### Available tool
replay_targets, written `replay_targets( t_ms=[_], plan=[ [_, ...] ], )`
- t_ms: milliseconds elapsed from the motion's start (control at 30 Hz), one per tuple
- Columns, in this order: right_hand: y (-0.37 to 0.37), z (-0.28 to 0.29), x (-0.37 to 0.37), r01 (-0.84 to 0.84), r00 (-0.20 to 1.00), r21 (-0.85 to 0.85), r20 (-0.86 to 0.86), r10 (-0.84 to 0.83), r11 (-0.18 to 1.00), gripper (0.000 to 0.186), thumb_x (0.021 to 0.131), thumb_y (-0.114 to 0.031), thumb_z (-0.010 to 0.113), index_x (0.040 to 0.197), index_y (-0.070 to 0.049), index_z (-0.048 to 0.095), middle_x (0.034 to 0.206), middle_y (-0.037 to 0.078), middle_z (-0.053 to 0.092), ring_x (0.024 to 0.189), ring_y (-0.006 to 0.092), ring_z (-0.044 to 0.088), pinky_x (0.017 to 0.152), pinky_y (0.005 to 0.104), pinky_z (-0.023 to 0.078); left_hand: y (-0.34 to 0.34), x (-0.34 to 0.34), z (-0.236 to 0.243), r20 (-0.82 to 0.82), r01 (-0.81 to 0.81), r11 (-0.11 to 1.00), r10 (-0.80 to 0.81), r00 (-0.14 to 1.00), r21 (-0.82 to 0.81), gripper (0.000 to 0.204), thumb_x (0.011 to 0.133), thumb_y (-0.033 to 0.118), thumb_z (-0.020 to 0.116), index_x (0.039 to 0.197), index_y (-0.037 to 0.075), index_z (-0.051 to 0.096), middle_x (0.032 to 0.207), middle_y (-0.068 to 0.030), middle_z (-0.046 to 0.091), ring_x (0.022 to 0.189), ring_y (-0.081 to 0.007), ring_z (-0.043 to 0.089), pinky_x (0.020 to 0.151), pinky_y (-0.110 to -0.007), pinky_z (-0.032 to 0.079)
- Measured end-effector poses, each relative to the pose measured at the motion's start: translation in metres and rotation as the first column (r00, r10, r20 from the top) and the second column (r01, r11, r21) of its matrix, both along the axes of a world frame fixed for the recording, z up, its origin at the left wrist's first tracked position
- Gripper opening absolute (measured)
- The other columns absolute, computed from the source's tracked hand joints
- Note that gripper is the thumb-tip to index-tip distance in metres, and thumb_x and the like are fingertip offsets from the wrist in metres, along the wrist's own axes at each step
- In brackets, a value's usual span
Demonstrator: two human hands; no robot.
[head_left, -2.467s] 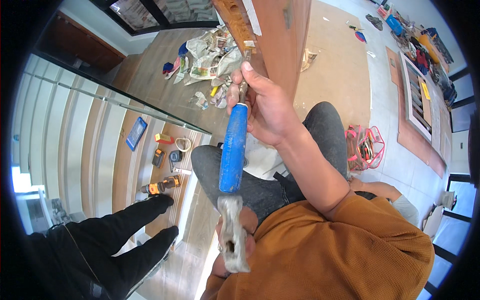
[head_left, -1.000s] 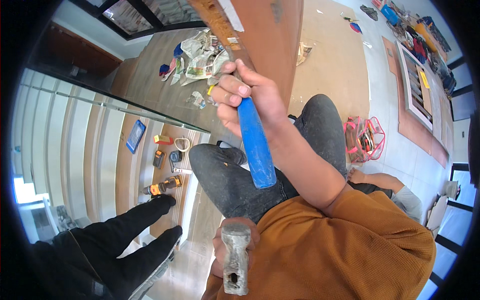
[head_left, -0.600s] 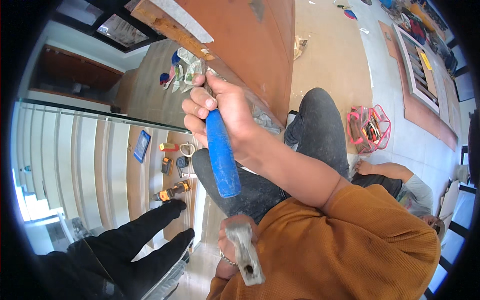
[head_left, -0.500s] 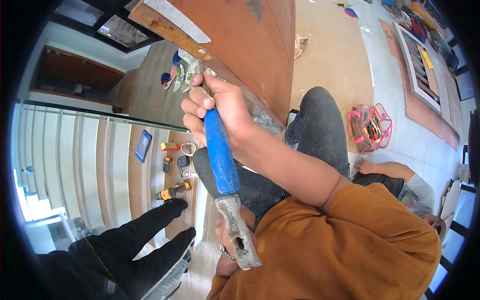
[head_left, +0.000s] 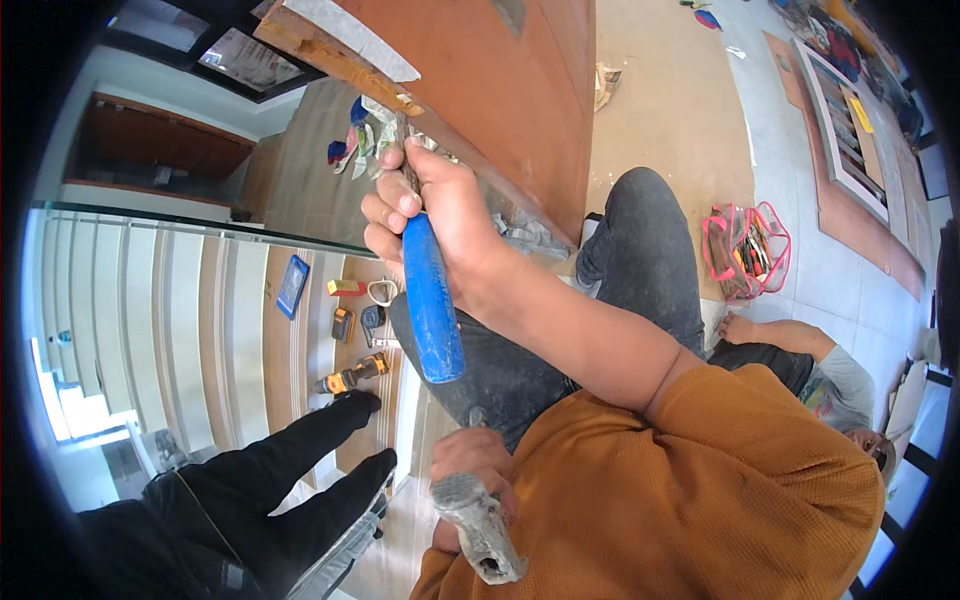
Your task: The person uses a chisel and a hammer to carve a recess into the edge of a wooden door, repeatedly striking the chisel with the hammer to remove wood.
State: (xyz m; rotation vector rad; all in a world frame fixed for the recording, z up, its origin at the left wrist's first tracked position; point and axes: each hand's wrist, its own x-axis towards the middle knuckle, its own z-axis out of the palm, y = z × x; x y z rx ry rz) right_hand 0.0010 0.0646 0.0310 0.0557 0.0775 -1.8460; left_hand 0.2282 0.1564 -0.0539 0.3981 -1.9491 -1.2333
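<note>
- The person's right hand (head_left: 435,215) grips a blue-handled chisel (head_left: 428,300) tightly against the wooden door (head_left: 500,90).
- Their left hand (head_left: 470,465) clasps a hammer (head_left: 480,530) lower down.

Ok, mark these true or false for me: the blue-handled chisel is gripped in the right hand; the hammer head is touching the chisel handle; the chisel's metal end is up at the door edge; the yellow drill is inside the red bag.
1. The right hand grips the blue-handled chisel. True.
2. The hammer touches the chisel handle. False: it is held lower in the left hand, apart from the handle's end.
3. The chisel's metal end is up at the edge of the wooden door. True.
4. The yellow drill is inside the red bag. False: it lies on the floor to the left, among other small tools.
</note>
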Motion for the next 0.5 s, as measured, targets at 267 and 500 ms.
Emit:
replay_targets(
  t_ms=[267,500],
  plan=[
    [-0.005,-0.005,0.002,0.022,1.000,-0.017,-0.017,-0.022,1.000,0.031,0.106,-0.037,0.032,0.093,-0.013,0.044,0.052,-0.001,0.040,0.048,0.0110,0.038,0.043,0.0283,0.029,-0.018,-0.005,0.019,-0.276,0.267,0.938,-0.323,0.905,-0.221,0.053,0.085,0.055,0.067,0.076,0.006,0.048,0.066,-0.0077,0.047,0.055,-0.0196,0.045,0.049,-0.033,0.035],
    [-0.015,-0.011,0.005,0.079,0.997,-0.024,-0.014,-0.080,0.997,0.031,0.106,-0.039,0.033,0.093,-0.013,0.044,0.053,-0.001,0.040,0.048,0.0112,0.038,0.043,0.0287,0.030,-0.012,0.017,0.001,0.154,-0.015,1.000,0.011,0.988,0.022,0.025,0.085,0.029,0.062,0.092,0.005,0.057,0.086,-0.0050,0.057,0.071,-0.0220,0.056,0.062,-0.033,0.045]
  ],
)
